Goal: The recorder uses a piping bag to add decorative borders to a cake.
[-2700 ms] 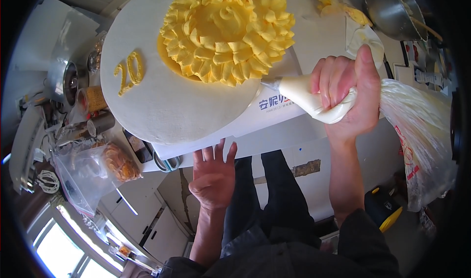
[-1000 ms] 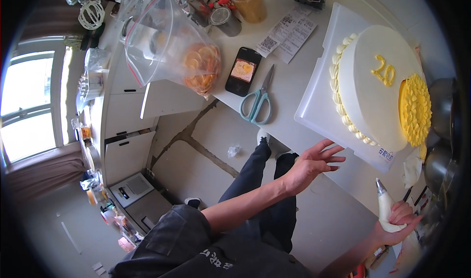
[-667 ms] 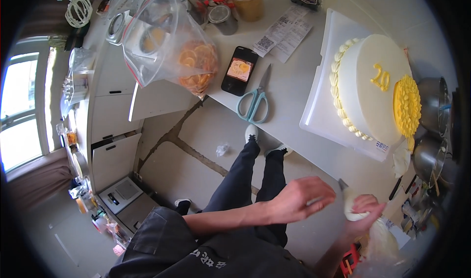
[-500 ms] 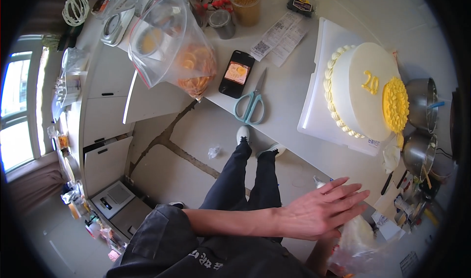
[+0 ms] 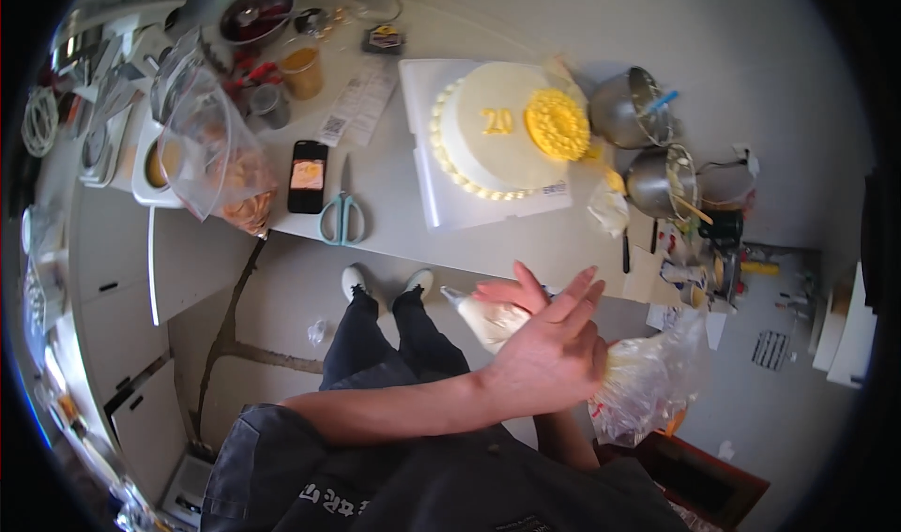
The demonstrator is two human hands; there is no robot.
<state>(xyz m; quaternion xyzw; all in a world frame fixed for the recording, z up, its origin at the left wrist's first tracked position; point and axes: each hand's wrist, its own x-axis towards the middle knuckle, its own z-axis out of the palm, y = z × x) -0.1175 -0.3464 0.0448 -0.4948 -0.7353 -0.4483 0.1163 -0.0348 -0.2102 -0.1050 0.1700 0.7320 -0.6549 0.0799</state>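
A clear piping bag (image 5: 495, 326) of pale cream lies across my hands, its metal tip (image 5: 451, 294) pointing up-left beyond the counter's near edge. My left hand (image 5: 540, 358) lies over the bag, back up, fingers stretched and apart. Beneath it is my right hand (image 5: 511, 293), largely hidden; its visible fingers lie against the bag's filled part. The bag's loose, crumpled end (image 5: 652, 377) sticks out to the right. On the counter beyond stands a round white cake (image 5: 479, 143) with a piped cream border, yellow piped numerals and a yellow flower (image 5: 557, 124). Neither hand touches it.
The cake rests on a white board (image 5: 434, 204). Right of it are steel bowls (image 5: 662, 183) and another piping bag (image 5: 608, 208). To the left lie scissors (image 5: 343, 220), a phone (image 5: 308, 177), receipts (image 5: 361, 105) and a zip bag (image 5: 211, 152). An open cabinet door (image 5: 197, 260) juts out.
My view has swung right, so the counter and cake sit further left. More of the piping bag's filled front and tip now shows past my left hand, whose fingers have changed position.
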